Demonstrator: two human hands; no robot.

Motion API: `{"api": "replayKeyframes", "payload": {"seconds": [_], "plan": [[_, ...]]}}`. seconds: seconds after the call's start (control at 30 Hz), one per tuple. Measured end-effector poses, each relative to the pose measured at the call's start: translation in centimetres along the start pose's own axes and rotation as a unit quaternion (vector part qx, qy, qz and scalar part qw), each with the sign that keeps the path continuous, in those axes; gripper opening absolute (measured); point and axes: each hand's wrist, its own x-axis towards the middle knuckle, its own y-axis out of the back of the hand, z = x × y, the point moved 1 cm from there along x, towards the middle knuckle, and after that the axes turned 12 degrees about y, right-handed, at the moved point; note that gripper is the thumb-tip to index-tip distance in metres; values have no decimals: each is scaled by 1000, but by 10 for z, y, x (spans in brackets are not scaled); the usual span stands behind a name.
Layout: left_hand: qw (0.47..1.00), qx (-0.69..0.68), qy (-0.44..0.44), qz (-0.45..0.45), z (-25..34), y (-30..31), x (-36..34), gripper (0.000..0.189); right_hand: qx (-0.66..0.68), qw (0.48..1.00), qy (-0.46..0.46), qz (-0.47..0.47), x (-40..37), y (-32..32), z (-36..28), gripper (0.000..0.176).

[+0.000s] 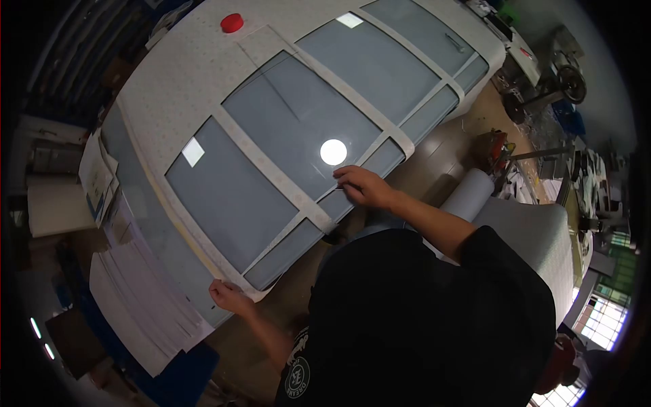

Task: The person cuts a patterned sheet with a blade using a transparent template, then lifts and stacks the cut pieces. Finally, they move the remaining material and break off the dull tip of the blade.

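Observation:
A pale, faintly patterned sheet (169,81) with large rectangular openings covers a long table, whose grey top (291,102) shows through them. My left hand (232,297) is at the near left corner, fingers pinched together beside the end of a yellowish strip (193,242) along the sheet's edge. What that pinch holds, if anything, is hidden. Over the near edge of the middle opening is my right hand (365,186), its fingers curled in. Something small and dark shows under its fingertips, too small to name. A narrow cross strip (376,150) of the sheet runs close by.
A red round object (232,23) sits on the sheet's far side, and a small metal tool (454,42) at the far right. Stacked white sheets (139,302) lie left of the table. Behind me on the right are a grey roll (469,192) and a covered surface (525,227).

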Motion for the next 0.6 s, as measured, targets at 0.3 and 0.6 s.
{"api": "replayKeyframes", "payload": {"seconds": [0.3,0.6], "plan": [[958,118,-164,-204,-18,-135,-7,22,-111,954,-133,243,-10,167,99,25],[921,201,-110,-314,4,-248,-114,18,-365,835,-205,356,-26,380,298,49]]}}
